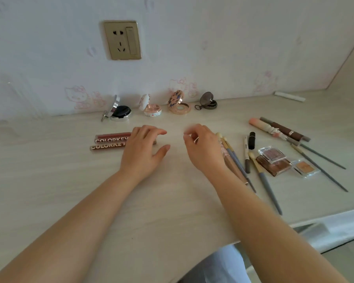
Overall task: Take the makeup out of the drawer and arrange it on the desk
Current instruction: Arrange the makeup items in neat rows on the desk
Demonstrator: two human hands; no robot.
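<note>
Several lip gloss tubes (110, 140) lie side by side on the pale wooden desk (49, 180). My left hand (144, 152) rests over their right ends, fingers spread, holding nothing. My right hand (203, 148) hovers just right of it, fingers loosely curled, with nothing visible in it. Under and beside my right wrist lie several blue-handled brushes (264, 180). Four open compacts stand along the wall: silver (119, 111), white (150, 109), peach (178, 105), dark (207, 102). Eyeshadow palettes (276, 160) lie right of the brushes.
Long pens and tubes (282, 129) and thin grey brushes (323, 160) lie at the far right. A small black tube (251, 140) stands near them. A wall socket (122, 39) is above the compacts. A white stick (289, 96) lies at the back right. The desk's front edge drops off at lower right.
</note>
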